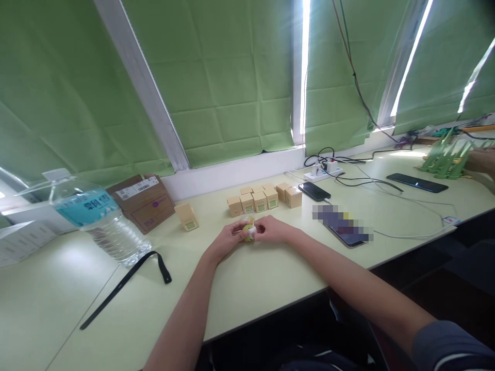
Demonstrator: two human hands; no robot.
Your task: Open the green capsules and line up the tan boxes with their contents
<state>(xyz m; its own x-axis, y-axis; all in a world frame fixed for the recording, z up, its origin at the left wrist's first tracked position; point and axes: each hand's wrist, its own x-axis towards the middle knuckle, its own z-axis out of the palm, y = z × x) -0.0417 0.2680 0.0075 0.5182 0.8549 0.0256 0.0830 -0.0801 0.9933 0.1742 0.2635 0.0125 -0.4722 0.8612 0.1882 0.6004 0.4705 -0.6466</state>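
Both of my hands meet over the table (247,288) around a small yellow-green and white item (248,230), partly covered by my fingers; its kind I cannot make out. My left hand (228,238) grips it from the left side. From the right, the closed fingers of my right hand (270,230) pinch its white part. Just beyond my hands stand several small tan cardboard boxes (260,202) with green labels, grouped close together. Another such box (186,217), with its flap raised, stands apart to the left.
A large water bottle (96,216) leans at left beside a brown carton (145,203); a black strap (127,278) lies in front. On the right are a phone (314,191), a second phone (346,229), a third phone (416,182), cables and a power strip (324,174). Another person's hand (481,161) is near green spiky pieces (444,158).
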